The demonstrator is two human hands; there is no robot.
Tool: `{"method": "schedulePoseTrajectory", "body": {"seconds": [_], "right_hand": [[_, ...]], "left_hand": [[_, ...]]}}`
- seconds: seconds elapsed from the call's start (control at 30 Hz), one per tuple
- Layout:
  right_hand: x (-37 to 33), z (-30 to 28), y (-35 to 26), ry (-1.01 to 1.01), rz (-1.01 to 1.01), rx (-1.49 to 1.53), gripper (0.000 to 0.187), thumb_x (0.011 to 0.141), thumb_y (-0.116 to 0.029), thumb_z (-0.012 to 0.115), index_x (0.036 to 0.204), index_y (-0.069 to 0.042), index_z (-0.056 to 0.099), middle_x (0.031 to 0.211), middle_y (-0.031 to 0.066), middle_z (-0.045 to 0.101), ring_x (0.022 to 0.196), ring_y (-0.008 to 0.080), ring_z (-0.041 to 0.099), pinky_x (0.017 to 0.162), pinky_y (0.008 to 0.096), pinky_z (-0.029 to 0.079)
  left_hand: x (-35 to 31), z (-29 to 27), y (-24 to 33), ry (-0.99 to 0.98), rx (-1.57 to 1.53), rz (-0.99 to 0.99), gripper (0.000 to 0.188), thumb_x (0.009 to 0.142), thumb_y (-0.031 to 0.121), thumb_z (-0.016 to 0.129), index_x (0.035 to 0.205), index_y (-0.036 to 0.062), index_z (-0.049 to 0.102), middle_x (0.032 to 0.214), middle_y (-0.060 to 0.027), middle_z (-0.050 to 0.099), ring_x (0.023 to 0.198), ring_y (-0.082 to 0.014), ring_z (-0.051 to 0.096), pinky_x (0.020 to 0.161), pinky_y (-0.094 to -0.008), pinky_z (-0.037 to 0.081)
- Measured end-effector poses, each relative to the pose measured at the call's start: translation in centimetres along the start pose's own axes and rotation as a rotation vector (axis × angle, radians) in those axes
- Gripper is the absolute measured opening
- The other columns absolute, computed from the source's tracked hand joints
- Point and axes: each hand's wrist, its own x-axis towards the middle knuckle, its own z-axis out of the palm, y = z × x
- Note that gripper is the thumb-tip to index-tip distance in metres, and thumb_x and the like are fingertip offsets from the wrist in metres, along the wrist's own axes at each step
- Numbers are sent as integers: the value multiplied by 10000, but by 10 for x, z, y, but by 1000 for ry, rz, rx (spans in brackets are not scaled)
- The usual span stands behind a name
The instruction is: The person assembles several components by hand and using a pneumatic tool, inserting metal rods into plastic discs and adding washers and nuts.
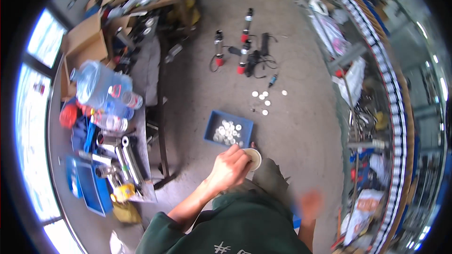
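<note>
My left hand [230, 168] is closed on the rim of a round cream-coloured cup [255, 159], in front of my body. Its thumb side is turned away, and the inside of the cup is only partly visible. Off to the right, my right hand [311, 204] is smeared by motion, so its fingers cannot be made out. A blue thing [296, 221], mostly hidden by my body, lies beside that hand. Just beyond my left hand, a blue tray [210, 136] on the floor holds many small white rings and discs [228, 130].
Several white discs [262, 97] lie on the floor beyond the tray. Farther off stand 3 silver-and-black cylinders with red ends [218, 48], near black cables [256, 61]. A cluttered bench [146, 160] with bottles and metal tubes runs along the left; loaded shelving [360, 143] lines the right.
</note>
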Motion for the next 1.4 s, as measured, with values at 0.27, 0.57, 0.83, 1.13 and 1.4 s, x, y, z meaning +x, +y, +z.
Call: {"method": "schedulePoseTrajectory", "body": {"seconds": [0.27,0.57,0.83,1.13,1.4], "right_hand": [[316,90,-50,107,293,-1097,241,1078,-280,580,1183,-71,641,1033,63,668,937,180,639,837,364,550],[821,-68,143,-853,85,-2477,248,953,-286,709,1029,-55,759,990,155,782,934,352,756,804,473,584],[998,-202,359,-1666,-293,-2370,204,938,-215,700,1116,-132,756,1033,120,747,969,395,706,787,517,574],[1040,-237,419,-2127,-373,-2046,232,870,-266,802,1075,-166,758,946,26,673,897,286,702,714,432,566],[1038,-247,411,-2070,-412,-2032,136,893,-198,782,997,-129,728,967,19,677,881,288,702,693,423,565]], "left_hand": [[-19,151,-105,24,170,-369,224,661,40,730,836,51,591,796,-119,547,765,-345,562,667,-436,500],[-122,427,-375,83,328,-477,309,742,-14,781,1028,-11,664,861,-95,623,735,-281,603,607,-375,521],[-209,595,-563,191,311,-309,353,695,9,808,1022,-23,678,824,-80,589,711,-253,603,591,-345,532],[-267,638,-595,269,332,-417,326,683,-25,846,968,-15,689,837,-115,650,706,-288,610,588,-358,500],[-254,667,-598,487,341,-659,331,650,13,854,938,59,696,893,-99,603,785,-286,573,647,-382,465]]}}
